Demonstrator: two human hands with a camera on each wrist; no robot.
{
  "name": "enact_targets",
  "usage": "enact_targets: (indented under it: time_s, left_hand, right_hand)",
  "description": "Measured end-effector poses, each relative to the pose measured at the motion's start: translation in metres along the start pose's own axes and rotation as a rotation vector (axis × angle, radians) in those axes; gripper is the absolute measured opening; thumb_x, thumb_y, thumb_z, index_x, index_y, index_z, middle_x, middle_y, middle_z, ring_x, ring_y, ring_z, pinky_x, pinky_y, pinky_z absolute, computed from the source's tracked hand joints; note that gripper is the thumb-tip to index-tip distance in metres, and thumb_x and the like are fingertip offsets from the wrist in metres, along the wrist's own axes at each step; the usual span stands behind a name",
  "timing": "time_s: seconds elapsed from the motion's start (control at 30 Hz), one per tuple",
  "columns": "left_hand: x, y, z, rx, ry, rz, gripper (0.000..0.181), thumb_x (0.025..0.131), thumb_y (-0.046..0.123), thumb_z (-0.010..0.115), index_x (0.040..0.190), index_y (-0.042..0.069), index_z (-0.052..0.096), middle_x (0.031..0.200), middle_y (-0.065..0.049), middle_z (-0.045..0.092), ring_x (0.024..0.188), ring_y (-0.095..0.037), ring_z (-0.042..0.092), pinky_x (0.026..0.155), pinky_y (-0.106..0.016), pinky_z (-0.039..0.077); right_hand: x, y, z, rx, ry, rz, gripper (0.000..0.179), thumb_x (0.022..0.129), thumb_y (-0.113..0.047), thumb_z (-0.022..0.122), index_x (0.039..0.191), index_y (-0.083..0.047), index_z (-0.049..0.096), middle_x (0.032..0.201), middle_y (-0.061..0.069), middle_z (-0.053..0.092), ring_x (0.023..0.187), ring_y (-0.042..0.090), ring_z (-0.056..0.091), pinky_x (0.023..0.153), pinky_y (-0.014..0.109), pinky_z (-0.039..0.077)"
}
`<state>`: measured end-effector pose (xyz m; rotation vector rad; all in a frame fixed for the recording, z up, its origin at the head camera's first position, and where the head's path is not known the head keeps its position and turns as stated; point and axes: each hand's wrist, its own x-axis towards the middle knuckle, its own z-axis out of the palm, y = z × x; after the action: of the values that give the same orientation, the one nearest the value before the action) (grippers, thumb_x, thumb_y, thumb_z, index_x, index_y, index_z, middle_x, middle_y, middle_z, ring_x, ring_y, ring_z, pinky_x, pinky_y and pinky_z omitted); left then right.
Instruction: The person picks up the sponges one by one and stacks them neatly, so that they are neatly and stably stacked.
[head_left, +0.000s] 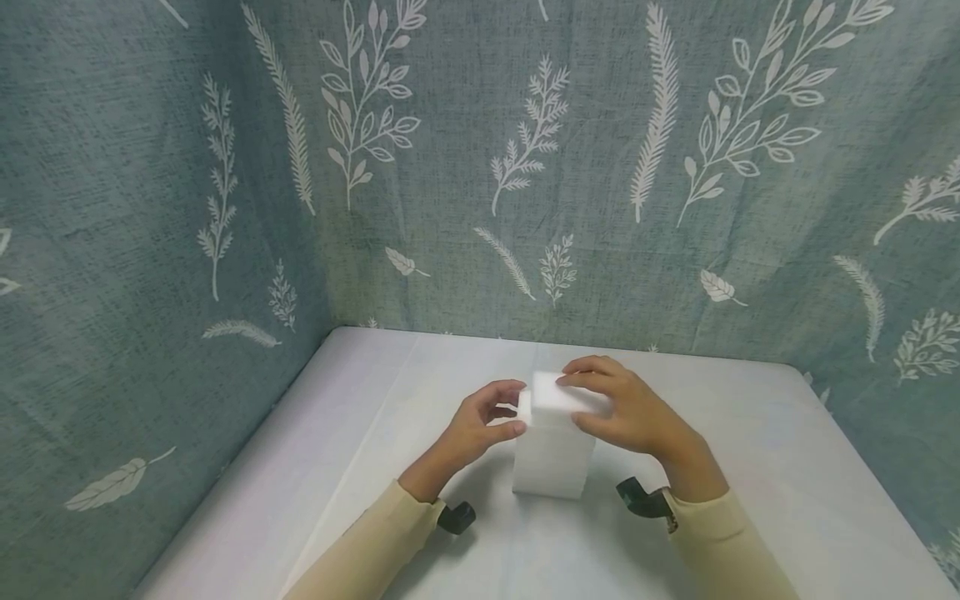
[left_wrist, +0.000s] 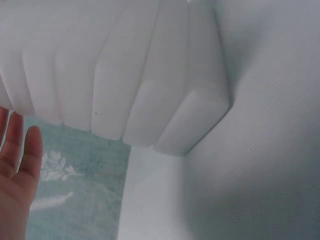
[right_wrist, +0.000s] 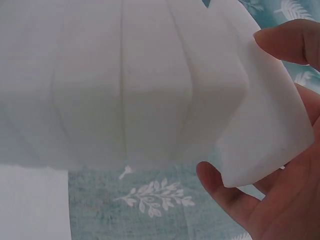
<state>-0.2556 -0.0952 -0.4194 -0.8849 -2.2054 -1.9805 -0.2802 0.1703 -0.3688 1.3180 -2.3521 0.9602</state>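
Several white foam sponge blocks form an upright stack [head_left: 553,462] on the table. My right hand [head_left: 630,417] holds the topmost sponge block [head_left: 551,400], thumb on the near side and fingers over the far side. That block sits shifted to the right of the stack; in the right wrist view it is tilted, with a narrow gap at one edge. At the stack's upper left, my left hand [head_left: 476,425] has its fingertips right at the block edges, thumb in front and fingers behind. Three of its fingers [left_wrist: 32,150] look fairly straight in the left wrist view; its thumb is hidden there.
A white cloth covers the table [head_left: 360,500]. Blue-green curtains [head_left: 450,167] with white leaf patterns hang behind it and along the left side. Dark camera mounts [head_left: 457,518] stick out from both wrists, beside the stack's base.
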Motion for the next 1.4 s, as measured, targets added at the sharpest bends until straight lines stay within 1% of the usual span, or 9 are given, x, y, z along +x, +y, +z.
enact_targets:
  time_s: [0.13,0.27,0.47,0.7,0.77,0.93,1.07,1.3,1.4]
  left_hand:
    - [0.000,0.000,0.000,0.013,-0.001,-0.005,0.052,0.086,0.008,0.074,0.132,-0.002,0.052,0.114,-0.017,0.060,0.109,-0.032,0.055,0.097,-0.056,0.043]
    - [0.001,0.002,0.000,0.022,-0.003,-0.004,0.053,0.086,0.011,0.075,0.132,-0.002,0.052,0.115,-0.015,0.061,0.109,-0.029,0.056,0.097,-0.057,0.043]
    - [0.001,0.003,0.001,0.030,-0.007,-0.012,0.051,0.085,0.012,0.075,0.130,-0.003,0.054,0.114,-0.012,0.061,0.108,-0.024,0.056,0.097,-0.055,0.044]
    - [0.005,-0.026,-0.001,0.031,0.001,-0.008,0.052,0.084,0.005,0.074,0.132,0.000,0.053,0.117,-0.012,0.060,0.111,-0.024,0.055,0.098,-0.055,0.043]
    - [0.006,-0.029,-0.001,0.025,0.003,-0.002,0.052,0.084,0.006,0.074,0.132,0.002,0.054,0.117,-0.010,0.060,0.111,-0.024,0.055,0.098,-0.055,0.043]
    - [0.005,-0.032,-0.002,0.017,0.003,0.014,0.052,0.084,0.017,0.077,0.131,0.007,0.056,0.116,-0.007,0.062,0.110,-0.023,0.056,0.097,-0.051,0.045]
    - [0.005,-0.032,-0.002,0.022,0.003,0.025,0.053,0.085,0.024,0.077,0.131,0.008,0.056,0.115,-0.006,0.062,0.110,-0.024,0.056,0.096,-0.051,0.045]
    - [0.005,-0.033,-0.003,0.041,0.008,0.003,0.053,0.086,0.021,0.076,0.132,0.009,0.055,0.116,-0.005,0.062,0.111,-0.021,0.056,0.098,-0.048,0.045]
    - [0.004,-0.033,-0.003,0.044,0.005,-0.001,0.051,0.087,0.019,0.074,0.133,0.008,0.055,0.117,-0.006,0.061,0.111,-0.022,0.056,0.099,-0.050,0.044]
  right_hand:
    - [0.000,-0.001,0.003,0.014,0.010,-0.018,0.039,0.082,-0.012,0.075,0.120,-0.011,0.067,0.127,0.001,0.056,0.117,0.022,0.050,0.086,0.045,0.052]
    - [0.003,-0.001,0.006,0.020,0.013,-0.035,0.039,0.082,-0.011,0.075,0.120,-0.010,0.067,0.127,0.004,0.056,0.117,0.024,0.051,0.086,0.047,0.052]
    - [0.004,-0.004,0.009,0.027,-0.002,-0.021,0.039,0.083,-0.012,0.074,0.121,-0.011,0.067,0.128,0.004,0.056,0.118,0.024,0.050,0.086,0.047,0.051]
    - [0.003,-0.004,0.013,0.010,-0.008,-0.008,0.039,0.083,-0.013,0.074,0.122,-0.012,0.067,0.128,0.003,0.056,0.117,0.023,0.050,0.083,0.044,0.052]
    - [0.003,-0.004,0.013,0.003,-0.012,-0.006,0.039,0.083,-0.013,0.073,0.122,-0.012,0.067,0.127,0.003,0.056,0.117,0.023,0.050,0.083,0.044,0.052]
    - [0.004,-0.006,0.014,-0.016,-0.023,-0.010,0.040,0.083,-0.016,0.074,0.122,-0.012,0.067,0.127,0.002,0.055,0.117,0.022,0.050,0.084,0.043,0.052]
    - [0.005,-0.005,0.014,-0.034,-0.024,-0.011,0.040,0.083,-0.018,0.075,0.122,-0.013,0.067,0.127,-0.001,0.055,0.117,0.019,0.050,0.086,0.042,0.051]
    - [0.006,-0.002,0.014,-0.041,-0.033,-0.026,0.039,0.083,-0.018,0.074,0.121,-0.014,0.067,0.125,-0.002,0.055,0.116,0.018,0.050,0.085,0.040,0.051]
    - [0.006,-0.003,0.014,-0.044,-0.035,-0.022,0.039,0.083,-0.019,0.074,0.121,-0.014,0.067,0.125,-0.002,0.055,0.115,0.018,0.050,0.085,0.040,0.051]
